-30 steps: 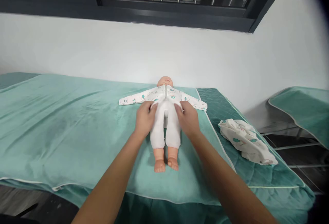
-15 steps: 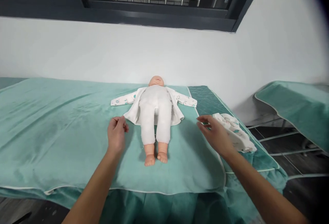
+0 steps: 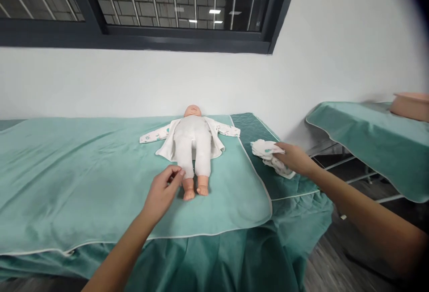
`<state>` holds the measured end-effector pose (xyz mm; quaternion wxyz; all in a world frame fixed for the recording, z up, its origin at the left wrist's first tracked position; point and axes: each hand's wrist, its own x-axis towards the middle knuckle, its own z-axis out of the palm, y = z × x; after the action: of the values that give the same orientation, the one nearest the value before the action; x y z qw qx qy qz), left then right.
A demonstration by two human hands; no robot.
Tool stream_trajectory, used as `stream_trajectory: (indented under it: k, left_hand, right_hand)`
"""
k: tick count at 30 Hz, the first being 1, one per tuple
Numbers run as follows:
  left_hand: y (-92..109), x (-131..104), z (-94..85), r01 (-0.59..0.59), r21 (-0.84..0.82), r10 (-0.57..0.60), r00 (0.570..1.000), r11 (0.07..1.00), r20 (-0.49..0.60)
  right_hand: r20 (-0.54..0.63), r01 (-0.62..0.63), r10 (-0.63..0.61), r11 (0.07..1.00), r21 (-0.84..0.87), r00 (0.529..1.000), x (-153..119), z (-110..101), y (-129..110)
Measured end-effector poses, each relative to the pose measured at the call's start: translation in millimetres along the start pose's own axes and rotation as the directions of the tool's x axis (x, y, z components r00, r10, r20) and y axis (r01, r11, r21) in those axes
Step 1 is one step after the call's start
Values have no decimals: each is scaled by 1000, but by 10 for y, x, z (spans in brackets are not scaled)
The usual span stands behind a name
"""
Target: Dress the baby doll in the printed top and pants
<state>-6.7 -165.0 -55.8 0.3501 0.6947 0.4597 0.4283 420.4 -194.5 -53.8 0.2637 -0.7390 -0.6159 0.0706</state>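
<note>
A baby doll (image 3: 193, 127) lies on its back on the green cloth, its head toward the wall and its bare feet toward me. Its body and legs are white, and a white jacket (image 3: 164, 150) with patterned sleeves is spread open on its arms. Beside the doll's lower leg is my left hand (image 3: 164, 189), fingers loosely bent and nothing visible in them. Over on the right, my right hand (image 3: 295, 158) has its fingers closed on a crumpled white patterned baby garment (image 3: 268, 149). Part of that garment is hidden behind the fingers.
Light green cloth (image 3: 100, 185) covers the table, with a darker green quilted cover (image 3: 264, 185) at its right end. A second green-covered table (image 3: 362, 140) stands at the right with a pinkish basin (image 3: 410, 106) on it. A white wall and window (image 3: 181, 37) are behind.
My right hand has moved right and taken hold of the crumpled garment. My left hand has come closer to the doll's legs. The view has turned right, bringing the basin into sight.
</note>
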Motion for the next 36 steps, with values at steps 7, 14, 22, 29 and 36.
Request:
stream_trajectory:
  k: [7, 14, 22, 29, 36]
  left_hand:
    - [679, 40, 354, -143, -194, 184, 959, 971, 217]
    - [909, -63, 174, -269, -50, 273, 959, 962, 80]
    - [1079, 75, -361, -151, -417, 178, 984, 896, 26]
    - [1632, 357, -610, -104, -448, 224, 948, 888, 225]
    - [1817, 464, -1090, -45, -100, 94, 816, 994, 570]
  right_hand:
    - [254, -137, -153, 533, 835, 955, -90, -381, -1550]
    - [124, -5, -367, 309, 951, 922, -199, -553, -2343]
    - [159, 249, -403, 781, 573, 901, -129, -464, -2201]
    - [148, 396, -767, 473, 787, 624, -186, -620, -2638]
    - [142, 273, -845, 318, 908, 515, -116, -868, -2915]
